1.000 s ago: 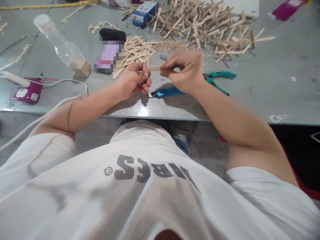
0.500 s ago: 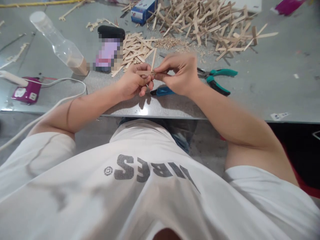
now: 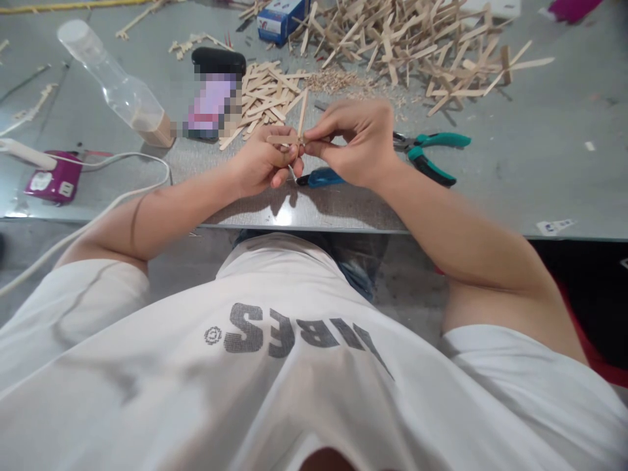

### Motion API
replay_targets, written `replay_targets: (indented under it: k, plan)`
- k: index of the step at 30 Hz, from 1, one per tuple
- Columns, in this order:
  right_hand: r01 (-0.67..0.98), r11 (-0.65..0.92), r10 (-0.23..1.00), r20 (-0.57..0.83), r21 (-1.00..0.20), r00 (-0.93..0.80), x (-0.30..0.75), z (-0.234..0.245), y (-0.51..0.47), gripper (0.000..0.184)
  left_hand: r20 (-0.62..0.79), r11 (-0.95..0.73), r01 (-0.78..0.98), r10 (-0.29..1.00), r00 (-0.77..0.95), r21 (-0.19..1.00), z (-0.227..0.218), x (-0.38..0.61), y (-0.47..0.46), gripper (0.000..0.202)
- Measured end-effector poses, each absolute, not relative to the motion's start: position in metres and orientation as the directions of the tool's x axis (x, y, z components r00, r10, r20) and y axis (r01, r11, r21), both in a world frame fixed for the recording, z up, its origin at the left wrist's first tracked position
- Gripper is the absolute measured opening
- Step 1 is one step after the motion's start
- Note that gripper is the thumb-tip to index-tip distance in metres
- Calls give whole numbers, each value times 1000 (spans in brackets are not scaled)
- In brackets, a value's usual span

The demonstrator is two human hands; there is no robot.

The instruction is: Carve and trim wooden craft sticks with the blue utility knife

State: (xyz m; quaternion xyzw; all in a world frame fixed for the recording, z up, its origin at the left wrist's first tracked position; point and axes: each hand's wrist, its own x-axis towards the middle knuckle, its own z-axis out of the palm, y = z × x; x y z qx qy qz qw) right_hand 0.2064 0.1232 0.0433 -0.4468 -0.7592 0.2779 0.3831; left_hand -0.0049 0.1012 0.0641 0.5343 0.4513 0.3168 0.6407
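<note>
Two flat wooden craft sticks (image 3: pixel 282 139) meet at an angle, one lying sideways and the other pointing away from me. My left hand (image 3: pixel 262 160) is closed around them close to where they meet. At that joint, the thumb and forefinger of my right hand (image 3: pixel 360 140) are pinched together; whatever tiny piece they grip is hidden by the fingertips. Under my right hand lies a blue-handled tool (image 3: pixel 324 176) with a dark tip. Teal-and-black pliers (image 3: pixel 432 157) rest just to the right of my right wrist.
Behind my hands are a pile of loose craft sticks (image 3: pixel 267 95), small wood bits (image 3: pixel 333 82) and a large heap of joined sticks (image 3: pixel 392 39). A phone (image 3: pixel 210 104), a bottle (image 3: pixel 132 98), a blue box (image 3: pixel 282 19) and a white cable (image 3: pixel 142 157) lie about.
Both hands stay at the joint of the sticks with almost no movement. My right hand has shifted very slightly, and the view has moved a little.
</note>
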Motion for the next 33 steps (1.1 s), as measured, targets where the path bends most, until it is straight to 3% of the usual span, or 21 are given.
replay_targets:
  k: [14,25,31,33]
  plan:
    - [420,458,884,352,-784,-306,206,34,132,45,-228,284,-43,845,484,958,43,-12,115,17]
    - [387,473,878,385,-792,-286,206,27,139,49,-251,217,128,881,401,968,57,-11,116,15]
    - [492,430,901,394,-757,-182,234,36,174,53,-27,-10,291,992,123,957,68,-45,154,23]
    - [559,398,916,345,-727,-204,243,33,183,49,91,-137,456,989,120,879,63,-54,163,29]
